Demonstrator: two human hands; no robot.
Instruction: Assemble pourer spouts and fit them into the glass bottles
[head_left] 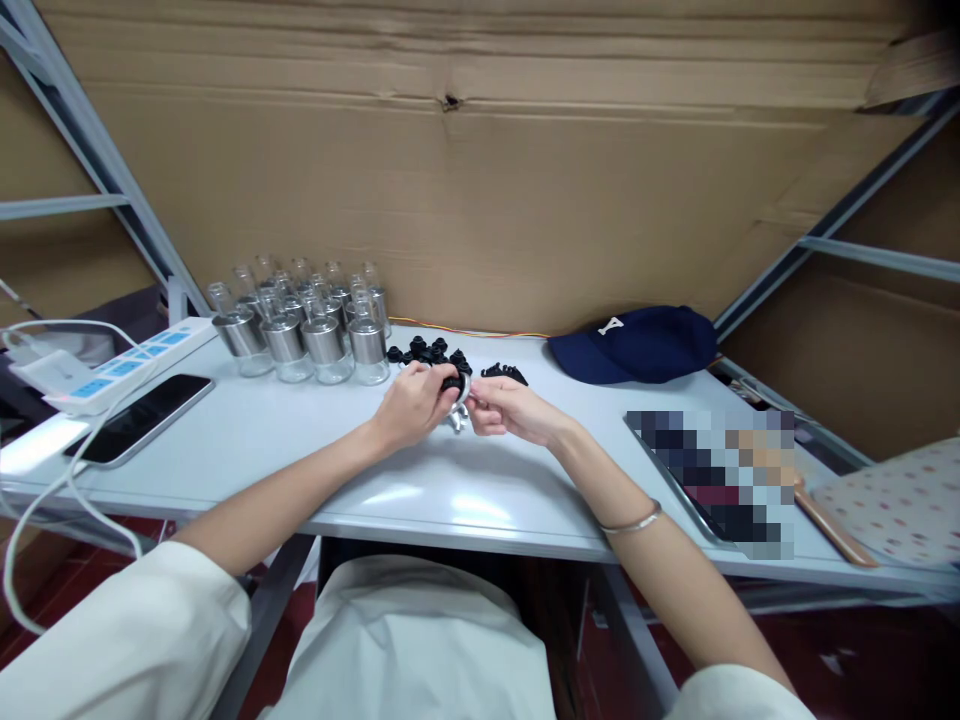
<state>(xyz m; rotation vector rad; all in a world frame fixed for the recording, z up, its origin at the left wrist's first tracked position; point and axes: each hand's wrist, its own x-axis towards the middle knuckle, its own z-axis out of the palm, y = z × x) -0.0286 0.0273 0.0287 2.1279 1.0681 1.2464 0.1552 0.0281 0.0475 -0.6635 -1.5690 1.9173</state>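
Over the middle of the white table, my left hand (414,406) is closed around a black round part with a silvery ring (465,386) along its edge. My right hand (517,408) meets it from the right, thumb and fingers pinched at that ring. Whether a separate small piece sits in this pinch cannot be made out. Just below the fingers lie small silvery pieces (456,419). Behind my hands is a pile of black stopper-like parts (429,350), and a group of small black pieces (504,373) lies beyond my right fingers.
Several glass bottles with metal sleeves (325,342) stand at the back left. A power strip (161,352) and a phone (142,420) with white cables lie further left. A navy cap (637,345) rests at the back right, near a blurred-out dark flat object (705,485).
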